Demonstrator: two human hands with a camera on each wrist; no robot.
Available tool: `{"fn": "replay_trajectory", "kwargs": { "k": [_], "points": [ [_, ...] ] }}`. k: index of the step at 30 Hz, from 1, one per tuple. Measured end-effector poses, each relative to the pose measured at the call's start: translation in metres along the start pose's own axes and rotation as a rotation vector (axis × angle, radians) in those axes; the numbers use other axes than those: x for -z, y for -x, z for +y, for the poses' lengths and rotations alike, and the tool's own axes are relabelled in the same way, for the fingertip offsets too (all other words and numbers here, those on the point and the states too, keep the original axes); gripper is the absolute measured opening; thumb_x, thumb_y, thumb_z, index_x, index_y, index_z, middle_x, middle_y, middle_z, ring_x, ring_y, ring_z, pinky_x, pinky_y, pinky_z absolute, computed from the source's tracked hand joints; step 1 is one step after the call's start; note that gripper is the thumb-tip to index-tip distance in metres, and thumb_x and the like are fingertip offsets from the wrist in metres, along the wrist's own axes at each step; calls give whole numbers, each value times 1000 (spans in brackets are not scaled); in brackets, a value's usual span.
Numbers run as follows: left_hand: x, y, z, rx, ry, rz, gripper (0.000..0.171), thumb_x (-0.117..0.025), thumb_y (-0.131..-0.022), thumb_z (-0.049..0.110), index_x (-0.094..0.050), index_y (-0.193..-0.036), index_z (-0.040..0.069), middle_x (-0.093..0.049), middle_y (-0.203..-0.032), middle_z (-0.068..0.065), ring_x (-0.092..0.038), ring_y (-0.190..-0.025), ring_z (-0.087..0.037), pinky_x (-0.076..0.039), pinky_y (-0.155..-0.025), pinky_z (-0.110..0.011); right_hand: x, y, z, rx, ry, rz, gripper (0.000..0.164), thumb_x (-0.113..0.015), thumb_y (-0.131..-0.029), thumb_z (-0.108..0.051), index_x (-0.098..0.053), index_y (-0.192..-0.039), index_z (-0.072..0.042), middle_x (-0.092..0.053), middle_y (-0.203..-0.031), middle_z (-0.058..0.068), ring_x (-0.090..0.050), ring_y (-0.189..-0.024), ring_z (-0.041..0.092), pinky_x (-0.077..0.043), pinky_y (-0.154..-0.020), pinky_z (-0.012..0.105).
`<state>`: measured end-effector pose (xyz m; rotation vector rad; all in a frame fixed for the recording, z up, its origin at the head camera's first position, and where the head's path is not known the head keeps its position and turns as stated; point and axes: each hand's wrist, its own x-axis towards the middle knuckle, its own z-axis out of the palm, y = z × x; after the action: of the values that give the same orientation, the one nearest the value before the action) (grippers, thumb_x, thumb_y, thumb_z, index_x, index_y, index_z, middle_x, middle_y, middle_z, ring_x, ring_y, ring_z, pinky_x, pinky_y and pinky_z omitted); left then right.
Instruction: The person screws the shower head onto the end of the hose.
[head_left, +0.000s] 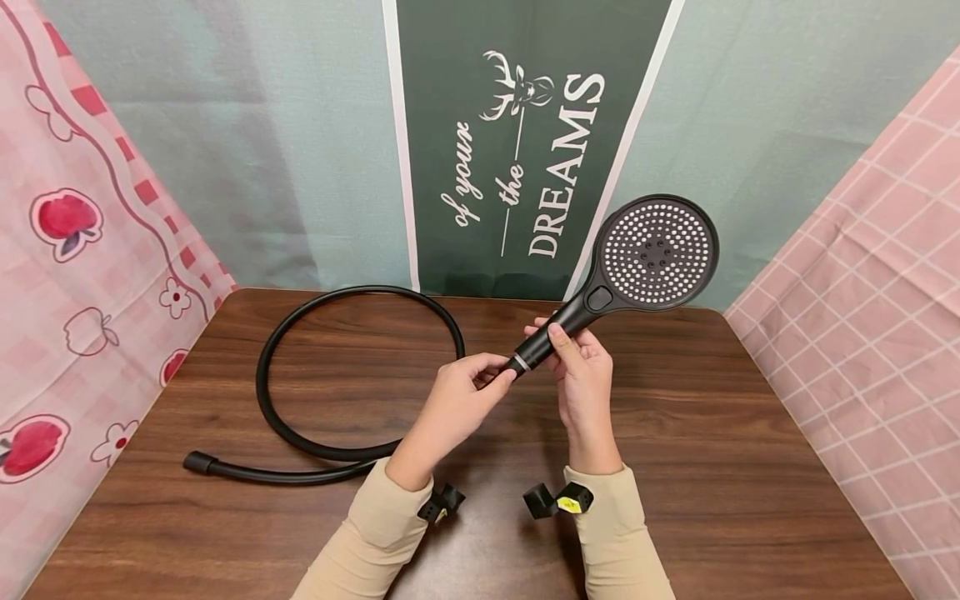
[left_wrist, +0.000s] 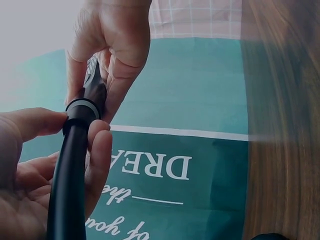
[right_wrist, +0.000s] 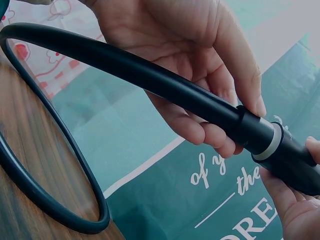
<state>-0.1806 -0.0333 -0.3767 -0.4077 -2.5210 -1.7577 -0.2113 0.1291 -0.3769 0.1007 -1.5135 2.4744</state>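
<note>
A black shower head (head_left: 656, 250) with white nozzles is held up at a slant over the table, its face toward the head camera. My right hand (head_left: 583, 375) grips its handle (head_left: 566, 321), thumb on the near side. At the handle's lower end, my left hand (head_left: 465, 400) pinches the collar of a black shower hose (right_wrist: 250, 127) between thumb and fingers. A pale ring (right_wrist: 271, 142) shows between collar and handle in the right wrist view. From there the hose loops over the table to a loose end fitting (head_left: 201, 462) at the left.
The brown wooden table (head_left: 712, 433) ends at a green cloth backdrop (head_left: 300, 167) with white lettering. Pink patterned cloths hang at the left (head_left: 97, 250) and right (head_left: 862, 275). Black wrist cameras (head_left: 558, 500) sit on both sleeves.
</note>
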Motion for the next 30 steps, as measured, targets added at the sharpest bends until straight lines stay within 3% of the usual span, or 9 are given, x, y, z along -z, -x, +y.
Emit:
{"fn": "replay_trajectory", "kwargs": {
  "k": [9, 14, 23, 30],
  "points": [
    [0, 0, 1, -19, -20, 17, 21, -68, -94, 20, -74, -111, 9, -72, -94, -6, -63, -79, -11, -52, -70, -24, 0, -1, 0, 6, -7, 0, 13, -61, -98, -8, -66, -109, -2, -76, -92, 3, -76, -90, 18, -58, -81, 27],
    [1, -1, -2, 20, 14, -6, 23, -66, -96, 23, -73, -114, 11, -72, -93, -4, -63, -78, -11, -51, -68, -26, 0, -1, 0, 3, -4, 2, 14, -62, -98, -9, -67, -108, -3, -76, -93, 4, -76, -90, 18, -58, -80, 26],
    [2, -2, -3, 38, 46, -47, 24, -64, -98, 23, -72, -115, 8, -75, -93, -11, -70, -84, -24, -51, -68, -27, -1, -1, 2, 3, -3, 3, 14, -62, -98, -9, -66, -109, -3, -76, -93, 3, -76, -89, 16, -58, -81, 27],
    [1, -2, -2, 15, 3, -21, 22, -65, -97, 22, -73, -113, 9, -74, -91, -5, -66, -77, -14, -51, -67, -25, -1, -2, 2, 10, 1, 9, 14, -62, -98, -9, -66, -109, -2, -76, -92, 3, -76, -90, 17, -59, -81, 27]
  ]
}}
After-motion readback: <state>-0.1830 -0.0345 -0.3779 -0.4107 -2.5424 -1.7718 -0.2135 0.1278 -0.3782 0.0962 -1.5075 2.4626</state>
